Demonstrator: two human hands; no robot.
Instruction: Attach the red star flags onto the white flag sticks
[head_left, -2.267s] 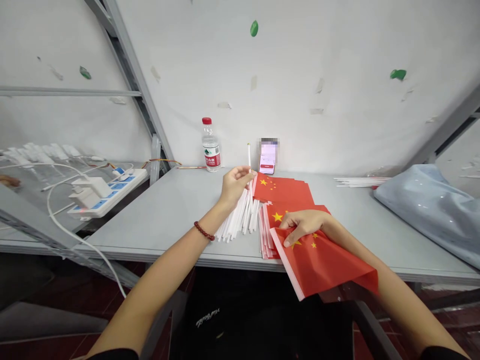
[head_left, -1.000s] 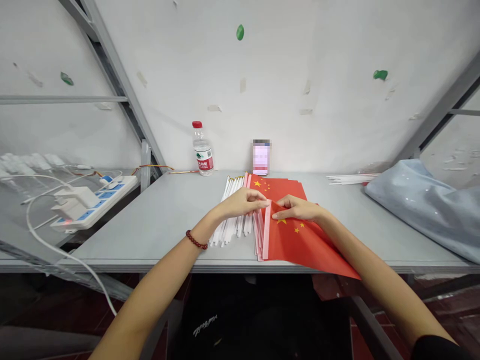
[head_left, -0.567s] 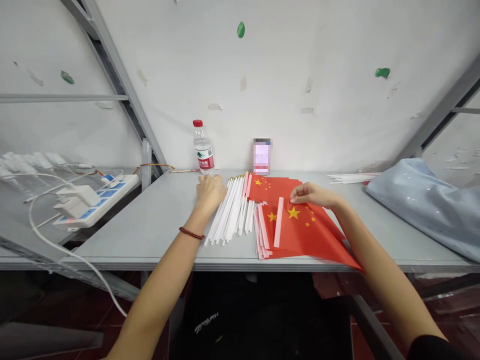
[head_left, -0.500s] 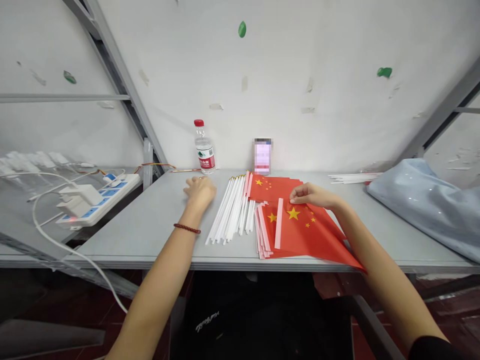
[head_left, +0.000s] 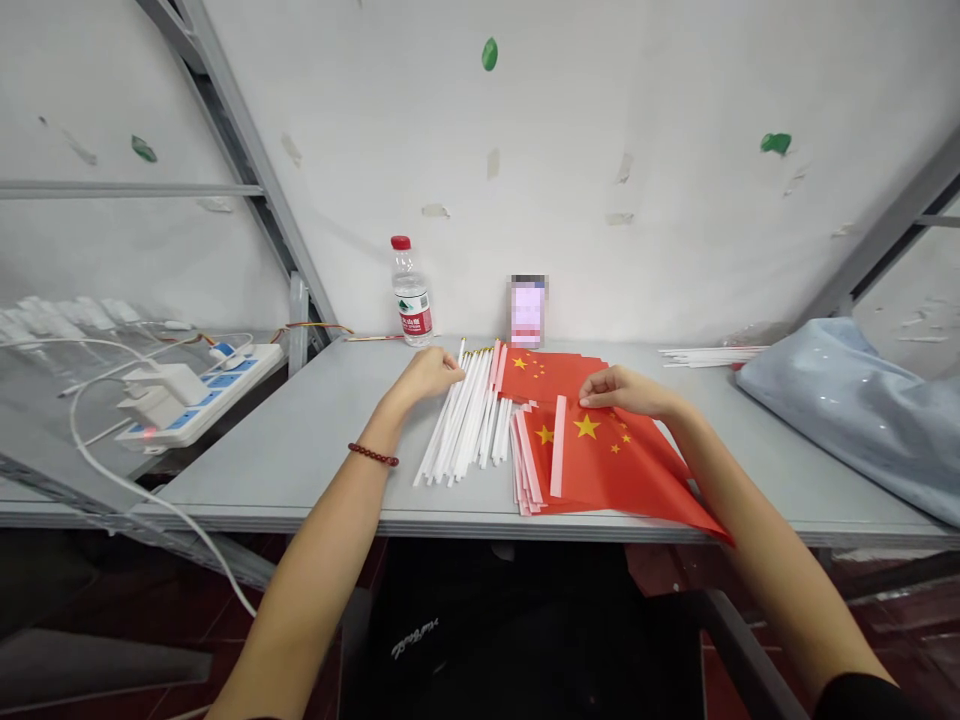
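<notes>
My left hand (head_left: 430, 373) is at the upper left end of a bundle of white flag sticks (head_left: 466, 425) with gold tips. Its thumb and fingertips are closed on the outermost stick, whose tip pokes up just above them. My right hand (head_left: 616, 390) pinches the top edge of a red paper flag (head_left: 611, 465) with yellow stars and a white strip along its left side. This flag lies over a stack of similar flags (head_left: 529, 465), and its lower right corner hangs past the table edge. More flags (head_left: 551, 375) lie behind, beside the stick tips.
A water bottle (head_left: 413, 300) and an upright phone (head_left: 528, 312) stand against the wall. A power strip (head_left: 202, 400) with plugs and cables is at left. Toward the right are loose white sticks (head_left: 709, 356) and a light blue bag (head_left: 847, 410). The grey table (head_left: 300, 440) has a front edge near me.
My left hand has moved right from beside the sticks, and its spread fingers have closed on a stick's upper end. My right hand and its flag have stayed in place.
</notes>
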